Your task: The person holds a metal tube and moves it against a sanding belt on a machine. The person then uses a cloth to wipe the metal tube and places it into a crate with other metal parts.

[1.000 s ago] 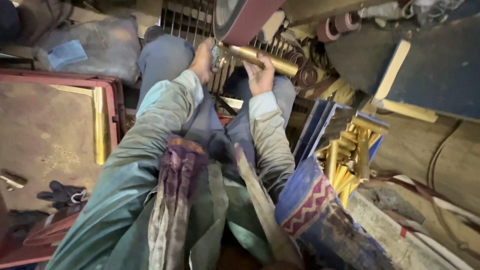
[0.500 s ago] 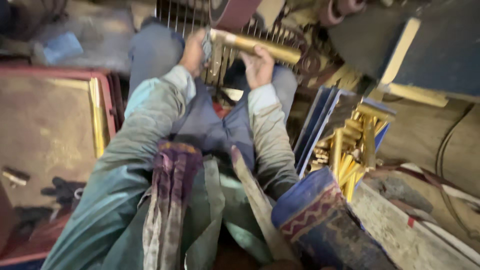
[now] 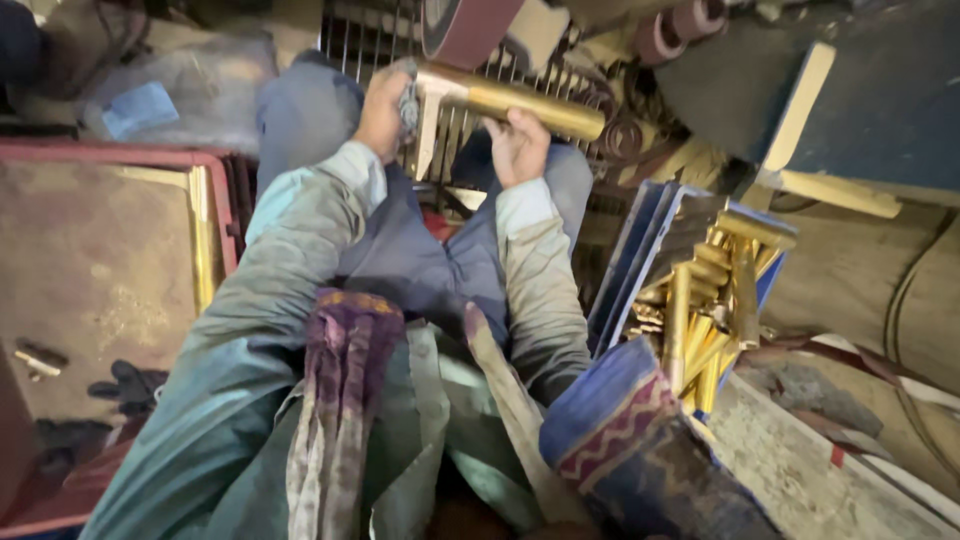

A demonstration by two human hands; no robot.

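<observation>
Brass part (image 3: 520, 102): a long golden cylinder with a flat cross-piece at its left end, held up at about 12 o'clock in the head view, just under the belt.
Long axis: runs from 9 to 3 o'clock, dipping slightly toward the right end.
Left hand (image 3: 382, 100): at the cross-piece end, fingers curled shut around it with a grey rag (image 3: 408, 100) pinched between palm and metal.
Right hand (image 3: 517, 145): under the cylinder near its middle, fingers wrapped up around it from below – closed on the part, not spread.
Nearer hand: both touch it; the left sits at the 9 o'clock end, the right at about 6 o'clock from the tube's middle, leaving the 3 o'clock end free.
Belt (image 3: 470, 28): a dark red abrasive band on a wheel, just above the part at 12 o'clock; whether the 2 touch I cannot tell.
Look of the part: bright, satin yellow on the tube, duller and paler on the cross-piece.
Crate (image 3: 640, 250): blue, at 3 o'clock from the right forearm, packed with more brass pieces (image 3: 705, 300) – well apart from the hands.
Tray (image 3: 215, 215): red-rimmed, dusty, at 9 o'clock by the left arm.
</observation>
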